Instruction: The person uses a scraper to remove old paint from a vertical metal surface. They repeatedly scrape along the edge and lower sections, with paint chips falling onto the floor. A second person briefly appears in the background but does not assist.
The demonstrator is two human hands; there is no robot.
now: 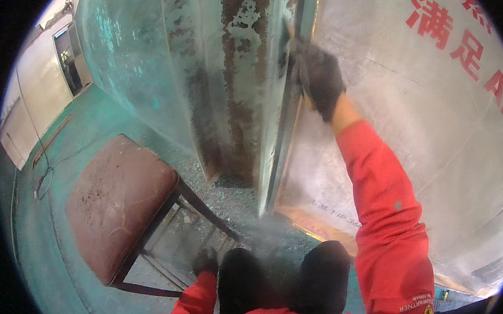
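Observation:
My right hand (322, 75), in a dark glove, is raised at the edge of a peeling steel column (247, 92). Its fingers close around a slim tool (291, 30) with a tan part; motion blur hides which kind it is. Rust-brown patches show through the column's pale green paint. Low beside my knee is my left hand (205, 261), also gloved, close to the rungs of a stool. Blur and shadow hide whether it holds anything.
A stool (123, 208) with a worn brown padded seat stands at left. Paint flakes (232, 201) litter the green floor by the column's foot. A pale panel (386, 105) with red writing fills the right side. A cable (47, 169) lies at far left, near a doorway (70, 60).

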